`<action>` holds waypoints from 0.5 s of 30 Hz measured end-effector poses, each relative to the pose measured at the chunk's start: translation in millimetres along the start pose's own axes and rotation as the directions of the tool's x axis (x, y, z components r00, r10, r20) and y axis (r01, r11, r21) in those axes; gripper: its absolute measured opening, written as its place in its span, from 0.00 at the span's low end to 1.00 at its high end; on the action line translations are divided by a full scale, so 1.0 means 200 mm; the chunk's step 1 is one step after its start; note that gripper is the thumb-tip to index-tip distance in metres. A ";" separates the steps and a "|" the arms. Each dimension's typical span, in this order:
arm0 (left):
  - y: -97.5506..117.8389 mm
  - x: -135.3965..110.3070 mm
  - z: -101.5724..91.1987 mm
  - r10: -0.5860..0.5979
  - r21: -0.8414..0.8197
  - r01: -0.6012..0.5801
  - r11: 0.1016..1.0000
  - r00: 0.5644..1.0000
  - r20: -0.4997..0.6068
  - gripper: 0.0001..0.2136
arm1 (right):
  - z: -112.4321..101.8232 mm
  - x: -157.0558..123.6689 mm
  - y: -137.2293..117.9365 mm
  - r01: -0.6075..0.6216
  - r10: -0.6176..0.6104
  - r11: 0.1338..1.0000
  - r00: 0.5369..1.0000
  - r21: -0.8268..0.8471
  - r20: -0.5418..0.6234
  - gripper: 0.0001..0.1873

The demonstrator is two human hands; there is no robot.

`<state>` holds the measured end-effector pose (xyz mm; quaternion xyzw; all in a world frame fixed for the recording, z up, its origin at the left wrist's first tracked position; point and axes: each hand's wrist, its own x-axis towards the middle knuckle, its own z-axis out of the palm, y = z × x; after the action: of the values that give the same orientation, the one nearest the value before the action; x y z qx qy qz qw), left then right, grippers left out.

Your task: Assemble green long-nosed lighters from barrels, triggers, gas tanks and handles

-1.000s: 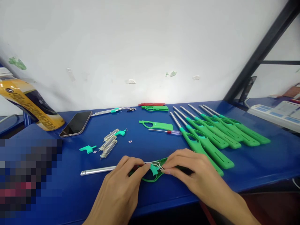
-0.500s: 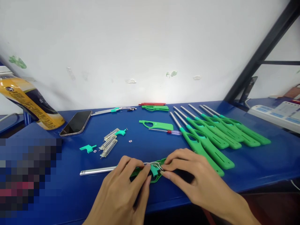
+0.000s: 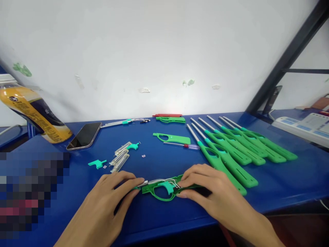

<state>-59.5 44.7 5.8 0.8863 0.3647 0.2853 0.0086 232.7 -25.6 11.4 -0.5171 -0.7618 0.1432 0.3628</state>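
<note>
A green half shell of a long-reach lighter [image 3: 161,198] lies inner side up near the table's front edge. A teal trigger [image 3: 168,187] sits in its ring, and white wires [image 3: 164,180] run along the top. My left hand [image 3: 109,200] pinches the metal lighter tube, with its teal collar, at the shell's left end; most of the tube is hidden behind my fingers. My right hand [image 3: 212,188] is closed on the shell's handle part, its fingertips at the wire ends. What lies under those fingers is hidden.
Several assembled green lighters [image 3: 232,147] lie at right. Behind are a screwdriver [image 3: 190,146], another green half shell [image 3: 177,139] and red and green shells [image 3: 169,119]. Left stand clear fuel tanks [image 3: 120,158], loose triggers [image 3: 97,164], a phone [image 3: 84,136] and a bottle [image 3: 38,109].
My left hand has moved left from the trigger to the tube at the shell's neck, uncovering the trigger and ring. My right hand has stayed nearly in place.
</note>
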 end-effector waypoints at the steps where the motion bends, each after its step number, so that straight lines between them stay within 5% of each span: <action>1: 0.00 0.00 0.00 -0.010 -0.014 0.010 1.000 1.000 0.014 0.14 | 0.00 0.00 0.00 0.005 -0.005 1.000 1.000 -0.005 0.005 0.02; 15: -0.07 -0.04 -0.04 0.168 0.123 -0.186 0.975 0.975 0.144 0.19 | 0.00 0.01 0.01 0.032 -0.032 0.999 0.999 0.001 0.011 0.02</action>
<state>-75.9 48.2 5.6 0.9308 0.3014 0.2000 -0.0532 234.0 -22.7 10.0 -0.5039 -0.7721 0.1404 0.3609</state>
